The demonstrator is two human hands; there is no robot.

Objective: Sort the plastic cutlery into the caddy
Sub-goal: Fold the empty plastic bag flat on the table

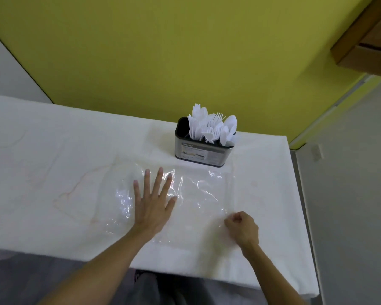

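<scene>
Left hand point(153, 203) lies flat on a clear plastic sheet point(202, 190) on the white-covered worktop point(53, 150), fingers straight and spread. At its 4 o'clock, the right hand point(242, 227) has its fingers curled at the sheet's edge; whether they pinch it cannot be told. At the left hand's 1 o'clock stands the caddy point(198, 150), with the white plastic cutlery point(211, 128) upright inside.

One metal caddy point(201, 154), upper centre-right of frame; one clear plastic bag point(202, 194), centre; two hands, one left hand point(153, 203) and one right hand point(242, 227); one white-covered bench point(53, 161). White plastic cutlery point(213, 128) in the caddy: many pieces, forks and spoons among them, overlapping too closely to count
</scene>
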